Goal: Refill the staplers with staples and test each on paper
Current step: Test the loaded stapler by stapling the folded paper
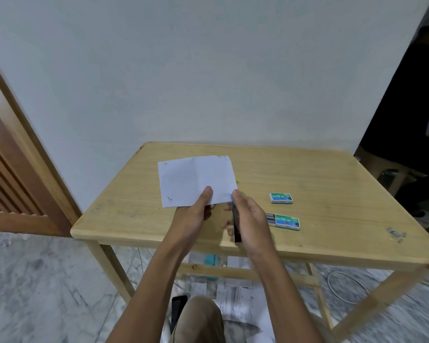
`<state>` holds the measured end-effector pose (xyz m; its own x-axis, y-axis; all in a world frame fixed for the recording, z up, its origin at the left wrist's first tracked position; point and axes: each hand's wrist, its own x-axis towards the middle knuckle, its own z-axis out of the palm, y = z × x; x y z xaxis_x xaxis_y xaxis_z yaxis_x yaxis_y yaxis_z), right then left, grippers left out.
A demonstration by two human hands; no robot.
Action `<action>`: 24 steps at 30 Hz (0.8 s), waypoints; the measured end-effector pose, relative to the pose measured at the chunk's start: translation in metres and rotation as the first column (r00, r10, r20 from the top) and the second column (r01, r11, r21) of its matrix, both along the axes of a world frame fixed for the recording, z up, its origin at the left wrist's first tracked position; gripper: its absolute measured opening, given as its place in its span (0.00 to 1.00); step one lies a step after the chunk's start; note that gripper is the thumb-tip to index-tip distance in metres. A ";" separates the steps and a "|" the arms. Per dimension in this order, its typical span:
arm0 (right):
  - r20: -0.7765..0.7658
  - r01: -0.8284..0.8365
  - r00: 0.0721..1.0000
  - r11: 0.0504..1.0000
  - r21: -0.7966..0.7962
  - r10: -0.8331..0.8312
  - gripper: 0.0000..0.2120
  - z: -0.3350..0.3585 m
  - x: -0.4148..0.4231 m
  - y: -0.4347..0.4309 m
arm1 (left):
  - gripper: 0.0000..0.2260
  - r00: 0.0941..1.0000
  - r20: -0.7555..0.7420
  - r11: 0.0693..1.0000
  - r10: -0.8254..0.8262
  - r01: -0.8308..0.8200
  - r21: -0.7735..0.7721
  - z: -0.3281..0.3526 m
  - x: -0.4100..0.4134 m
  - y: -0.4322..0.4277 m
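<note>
My left grip (196, 211) pinches the paper (196, 180) above the bench (332, 184); right grip (248, 216) clasps a stapler (236, 224) at its near-right corner. Two staple boxes (281, 198) lie right, unobstructed.

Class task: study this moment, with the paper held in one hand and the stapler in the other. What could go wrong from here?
1. The left hand grips the paper close to where the stapler in the right hand bites, so a finger might get pinched.
2. The paper is held in the air, so it may buckle.
3. The open staple box could get knocked, spilling staples.
</note>
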<state>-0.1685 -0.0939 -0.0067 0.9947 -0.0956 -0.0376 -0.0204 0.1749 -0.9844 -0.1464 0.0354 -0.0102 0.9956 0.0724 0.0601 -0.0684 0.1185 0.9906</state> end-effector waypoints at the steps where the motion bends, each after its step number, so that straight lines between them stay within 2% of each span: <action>1: -0.013 0.009 1.000 1.000 0.008 -0.009 0.15 0.001 0.000 -0.003 | 0.11 1.000 0.005 1.000 0.003 -0.003 0.014 0.003 0.002 0.004; 5: -0.036 0.041 0.999 0.999 -0.001 -0.041 0.17 0.001 0.002 -0.017 | 0.08 0.997 0.078 0.999 -0.023 0.019 0.050 0.018 0.015 0.021; 13: -0.047 0.035 0.998 0.999 0.009 -0.034 0.16 0.001 0.000 -0.023 | 0.06 0.981 0.190 0.970 -0.048 0.000 0.242 0.057 0.051 0.051; 16: -0.050 0.045 0.998 0.999 0.008 -0.044 0.16 0.003 -0.001 -0.023 | 0.16 0.992 0.095 0.952 0.079 -0.104 0.288 0.046 0.073 0.061; 18: -0.056 0.052 0.997 0.999 -0.007 -0.052 0.16 0.004 -0.001 -0.024 | 0.16 0.971 -0.023 0.927 0.238 -0.220 0.303 0.026 0.090 0.067; 20: -0.060 0.058 0.996 0.998 -0.023 -0.060 0.17 0.004 -0.002 -0.025 | 0.19 0.915 -0.127 0.834 0.383 -0.284 0.472 0.003 0.101 0.071; 21: -0.064 0.062 0.996 0.997 -0.034 -0.064 0.17 0.004 -0.002 -0.026 | 0.24 0.876 -0.154 0.741 0.457 -0.280 0.610 -0.007 0.105 0.073; 22: -0.073 0.067 0.995 0.997 -0.046 -0.070 0.18 0.004 -0.002 -0.026 | 0.29 0.836 -0.146 0.632 0.530 -0.275 0.724 -0.015 0.107 0.074; 24: -0.095 0.080 0.992 0.995 -0.058 -0.085 0.18 0.003 -0.001 -0.029 | 0.39 0.772 -0.046 0.493 0.634 -0.358 0.793 -0.025 0.106 0.072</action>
